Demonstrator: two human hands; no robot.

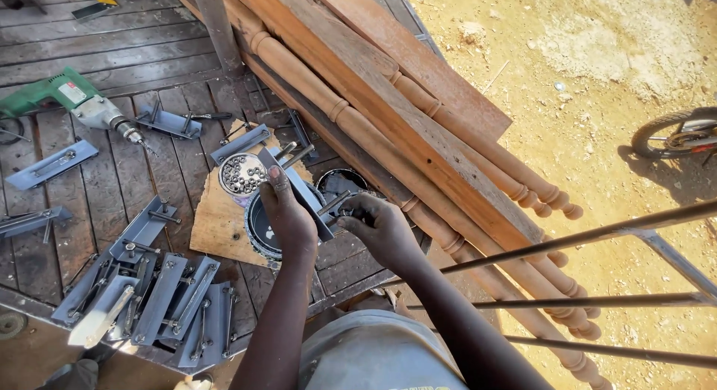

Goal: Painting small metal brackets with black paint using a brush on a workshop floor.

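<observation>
- Far left on the dark plank bench (pixel 149 54) lies a green electric drill (pixel 63 99), bit pointing right, with flat grey metal brackets (pixel 52 164) scattered near it
- Lower left, a heap of the same grey slide bolts (pixel 160 300) is piled at the bench edge
- In the middle a scrap of plywood (pixel 216 218) carries a round tin of small nuts (pixel 243 173) and a dark tin (pixel 263 227) just beside it
- The grey bolt plate (pixel 302 192) is a long flat strip with a rod through it, held tilted above the dark tin
- The left hand (pixel 287 214) is wrapped closed around the plate's middle, thumb up along it
- The right hand (pixel 381 226) is curled tight at the plate's lower end, fingertips pinching near the rod; what they pinch I cannot tell
- To the right, turned wooden posts (pixel 448 158) and boards (pixel 418 61) crowd the bench, thin steel rods (pixel 597 233) crossing over sandy ground (pixel 597 76)
</observation>
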